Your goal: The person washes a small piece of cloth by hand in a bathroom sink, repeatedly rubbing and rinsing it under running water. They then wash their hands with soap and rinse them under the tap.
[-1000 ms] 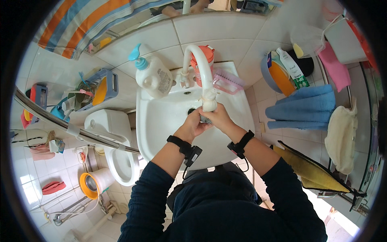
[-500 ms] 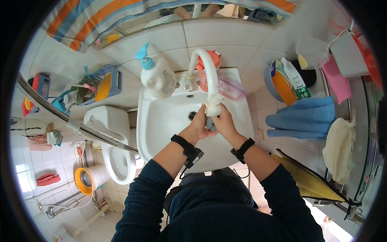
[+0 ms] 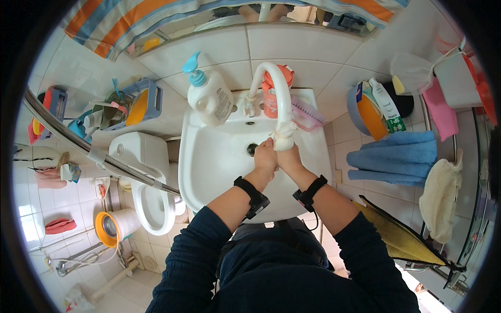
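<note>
1. Change: half a second earlier a grey item showed between the hands; now the left hand (image 3: 265, 159) and right hand (image 3: 289, 158) had closed together and hidden it. For the work: handling looked to have gone from open hold to squeeze or rub. My read, not seen.
2. Location: item presumably between the palms, over the sink (image 3: 214, 169), just near of the tap (image 3: 286, 99) outlet with its white wrap (image 3: 284, 136). Drain (image 3: 252, 149) was left of the hands.
3. Direction: item out of sight, so couldn't tell its heading or long axis. Tap spout arched from far to near, outlet down.
4. Fingers: left curled into a fist, contents hidden. Right partly behind the wrap; couldn't tell wide, narrow or holding.
5. Pump bottle (image 3: 211, 101) stood far left, brush (image 3: 307, 113) far right.
</note>
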`<state>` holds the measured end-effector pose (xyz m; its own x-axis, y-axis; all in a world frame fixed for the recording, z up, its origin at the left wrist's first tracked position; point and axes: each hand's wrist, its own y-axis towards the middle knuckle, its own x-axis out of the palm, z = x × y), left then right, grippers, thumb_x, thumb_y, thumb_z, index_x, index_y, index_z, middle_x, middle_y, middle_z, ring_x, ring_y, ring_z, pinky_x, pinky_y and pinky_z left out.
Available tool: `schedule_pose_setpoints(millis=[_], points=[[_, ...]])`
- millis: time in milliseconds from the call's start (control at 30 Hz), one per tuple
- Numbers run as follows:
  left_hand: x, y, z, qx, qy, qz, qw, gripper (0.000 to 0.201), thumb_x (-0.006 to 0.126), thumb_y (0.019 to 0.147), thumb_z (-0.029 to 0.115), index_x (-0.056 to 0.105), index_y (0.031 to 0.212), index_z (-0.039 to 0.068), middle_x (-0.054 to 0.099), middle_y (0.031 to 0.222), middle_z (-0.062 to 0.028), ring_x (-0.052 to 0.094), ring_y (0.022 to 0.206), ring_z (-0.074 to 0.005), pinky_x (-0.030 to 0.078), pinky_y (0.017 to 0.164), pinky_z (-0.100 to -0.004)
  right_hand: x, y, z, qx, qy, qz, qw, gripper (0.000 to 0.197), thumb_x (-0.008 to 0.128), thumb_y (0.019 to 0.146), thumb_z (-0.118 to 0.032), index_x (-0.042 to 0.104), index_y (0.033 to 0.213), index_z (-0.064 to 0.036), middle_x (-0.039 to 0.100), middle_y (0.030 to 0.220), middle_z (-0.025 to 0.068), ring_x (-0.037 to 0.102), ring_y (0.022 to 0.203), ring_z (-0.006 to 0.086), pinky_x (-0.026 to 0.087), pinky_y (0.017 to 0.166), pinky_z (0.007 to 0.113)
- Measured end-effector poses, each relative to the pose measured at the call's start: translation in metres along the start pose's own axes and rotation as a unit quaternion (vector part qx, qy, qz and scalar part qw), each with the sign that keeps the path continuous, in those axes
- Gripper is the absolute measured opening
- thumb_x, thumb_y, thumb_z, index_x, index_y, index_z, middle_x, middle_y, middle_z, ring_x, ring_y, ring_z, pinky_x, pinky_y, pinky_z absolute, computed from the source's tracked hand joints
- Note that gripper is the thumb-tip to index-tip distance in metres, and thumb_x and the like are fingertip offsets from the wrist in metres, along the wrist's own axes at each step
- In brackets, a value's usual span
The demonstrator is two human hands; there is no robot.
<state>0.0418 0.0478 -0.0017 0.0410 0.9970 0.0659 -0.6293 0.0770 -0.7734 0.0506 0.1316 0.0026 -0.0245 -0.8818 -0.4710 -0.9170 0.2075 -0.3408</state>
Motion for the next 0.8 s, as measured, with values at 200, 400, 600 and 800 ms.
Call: schedule_pose_setpoints(millis=[200,400,600,800], points=[[0.0,0.017,-0.016,0.198,0.172,0.069,0.962,0.031,0.042,0.095,0.032,0.054,0.096,0.003,0.054,0.064,-0.0071,0.055,0.063,-0.0152,0.045,0.058,-0.0338,-0.008,0.001,0.003,0.159,0.368,-0.063,0.914,0.026,0.049,0.088,-0.027,0.058,0.096,-0.0048,0.061,0.083,0.0088,0.061,0.078,0.0234,0.05,0.068,0.036],[-0.012,0.013,-0.01,0.126,-0.111,-0.022,0.986,0.027,0.049,0.092,0.033,0.05,0.102,0.007,0.059,0.088,-0.004,0.055,0.079,-0.0123,0.043,0.069,-0.0397,-0.022,0.003,0.02,0.231,0.355,-0.118,0.898,0.035,0.052,0.088,-0.031,0.047,0.113,-0.0068,0.053,0.106,0.0146,0.052,0.101,0.028,0.047,0.075,0.039],[-0.018,0.014,-0.007,-0.041,-0.307,-0.19,0.932,0.03,0.039,0.096,0.032,0.051,0.112,0.009,0.057,0.108,-0.0064,0.052,0.099,-0.0185,0.042,0.084,-0.0407,0.004,-0.024,0.011,-0.117,-0.02,0.051,0.992,0.036,0.052,0.086,-0.028,0.05,0.108,-0.0005,0.056,0.101,0.0236,0.054,0.09,0.0437,0.045,0.074,0.047],[-0.008,0.005,-0.011,0.01,-0.282,-0.161,0.946,0.035,0.034,0.098,0.034,0.05,0.113,0.006,0.056,0.11,-0.0081,0.054,0.099,-0.0224,0.044,0.087,-0.0393,-0.004,-0.009,0.0,-0.049,-0.019,0.071,0.996,0.026,0.047,0.087,-0.025,0.053,0.092,0.0,0.059,0.08,0.0254,0.058,0.078,0.0435,0.044,0.068,0.049]])
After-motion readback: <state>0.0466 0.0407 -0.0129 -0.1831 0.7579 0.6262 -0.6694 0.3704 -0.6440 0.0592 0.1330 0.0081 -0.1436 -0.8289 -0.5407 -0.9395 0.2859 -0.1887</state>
